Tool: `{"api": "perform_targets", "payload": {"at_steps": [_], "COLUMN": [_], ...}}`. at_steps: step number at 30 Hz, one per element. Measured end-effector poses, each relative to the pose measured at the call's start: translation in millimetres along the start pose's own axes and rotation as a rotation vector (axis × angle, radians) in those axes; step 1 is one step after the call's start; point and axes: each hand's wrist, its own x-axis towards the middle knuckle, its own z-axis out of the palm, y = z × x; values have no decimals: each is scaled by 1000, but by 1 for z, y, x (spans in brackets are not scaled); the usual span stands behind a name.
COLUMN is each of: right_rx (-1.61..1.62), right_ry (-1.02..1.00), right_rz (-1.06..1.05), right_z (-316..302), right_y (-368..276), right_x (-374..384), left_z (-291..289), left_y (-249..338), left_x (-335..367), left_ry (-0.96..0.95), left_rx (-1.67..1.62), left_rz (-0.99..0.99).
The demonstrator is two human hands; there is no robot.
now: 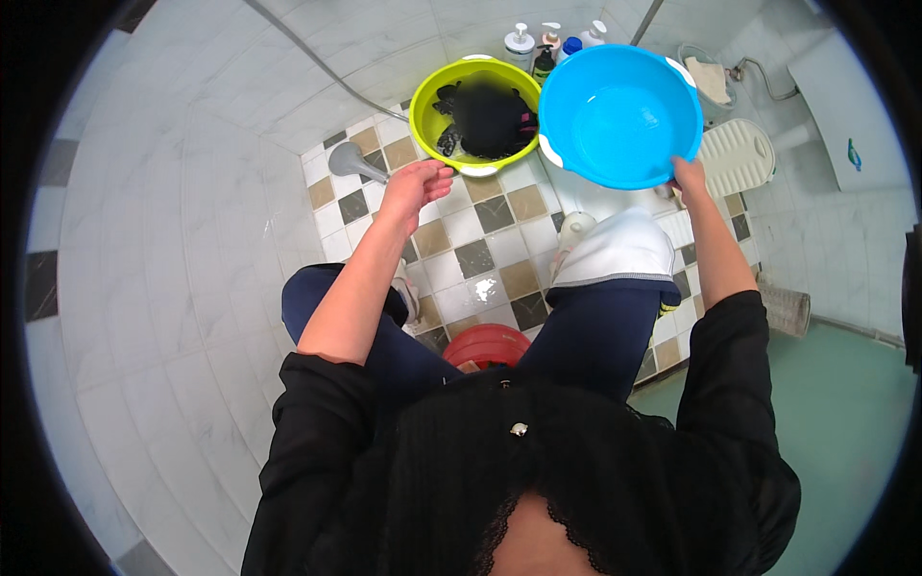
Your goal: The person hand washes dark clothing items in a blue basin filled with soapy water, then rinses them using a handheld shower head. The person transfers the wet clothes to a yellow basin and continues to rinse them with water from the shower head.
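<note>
My right hand (688, 180) grips the near right rim of a round blue basin (619, 120) with white handle patches. The basin's inside shows bare blue with a bright glint. My left hand (417, 188) is open, palm turned right and fingers loosely curled, with nothing in it. It is close to the near left rim of a lime-green basin (420, 120); whether it touches the rim I cannot tell. Dark wet-looking clothes (492, 115) lie in the green basin, part of them blurred.
A grey shower head (348, 159) lies on the checkered tile floor (473, 259). Pump bottles (520, 46) stand behind the basins. A ridged squat toilet footrest or board (744, 158) is at right. A red stool or tub (487, 344) shows between my legs, and white cloth (619, 250) covers one knee.
</note>
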Motion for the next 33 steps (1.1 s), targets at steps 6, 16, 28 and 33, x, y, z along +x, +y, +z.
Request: {"api": "perform_targets", "payload": {"at_steps": [6,16,28,33], "right_rx": [-711,-754,-1043,-1224], "right_ry": [191,124,-20,-81], "right_rz": [-281,-521,-1090,-1207], "right_z": [16,54,302,355], "right_y": [-21,-78,-203,-210], "right_x": [34,58,-23,-56], "left_z": [-18,5,-61,-103], "left_y": [-51,-37,58,73], "left_x": [38,55,46,43], "left_ry": [39,-88,57,159], "left_rx": [-17,-124,-183,-278], "left_rz": [-125,-118,225,252]}}
